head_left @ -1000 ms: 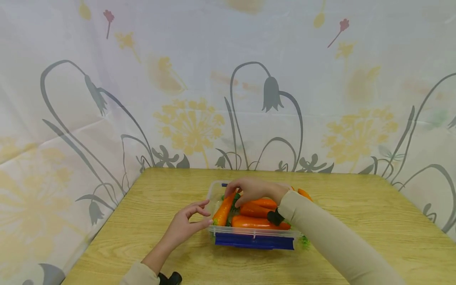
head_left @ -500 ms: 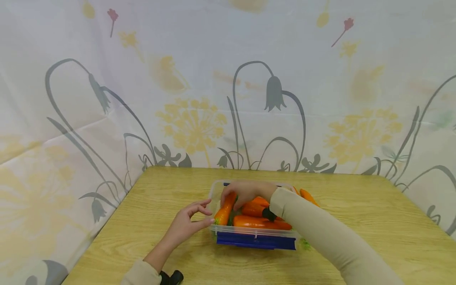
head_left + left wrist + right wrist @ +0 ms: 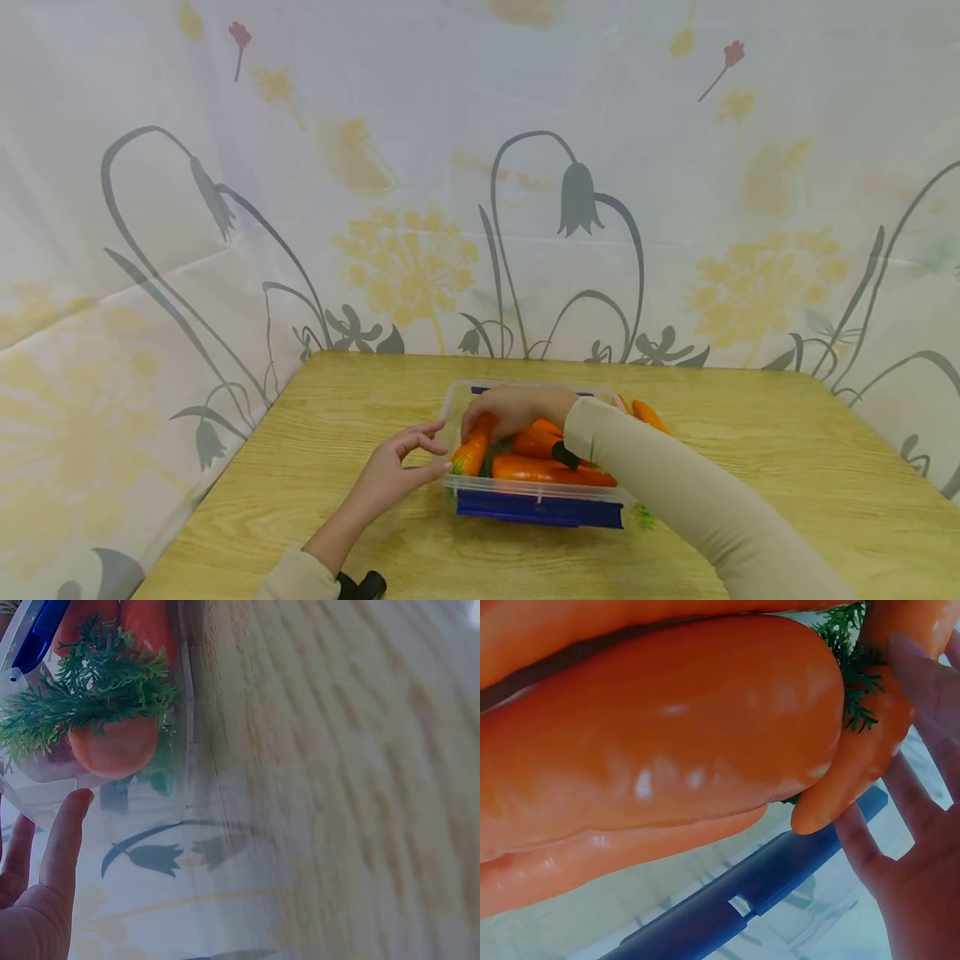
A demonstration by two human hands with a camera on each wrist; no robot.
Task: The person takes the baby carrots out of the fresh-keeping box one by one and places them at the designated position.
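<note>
A clear plastic box with dark blue latches holds several orange carrots. My right hand reaches into its left part and grips a carrot by the far, narrow end. In the right wrist view the thumb lies on that carrot, with fingers along its other side. Beside the box's near left corner is my left hand, fingers loosely bent and holding nothing. The left wrist view has its fingertip right at the box wall, below a carrot's rounded end and green leaves.
Another carrot lies outside the box at its right, partly behind my right sleeve. Green leaves show near the right front corner. The wooden table meets a flower-printed cloth at the back.
My right hand has moved slightly left and down, its fingers now round the carrot's far end, and the carrot sits lower. The left hand keeps its place by the box.
</note>
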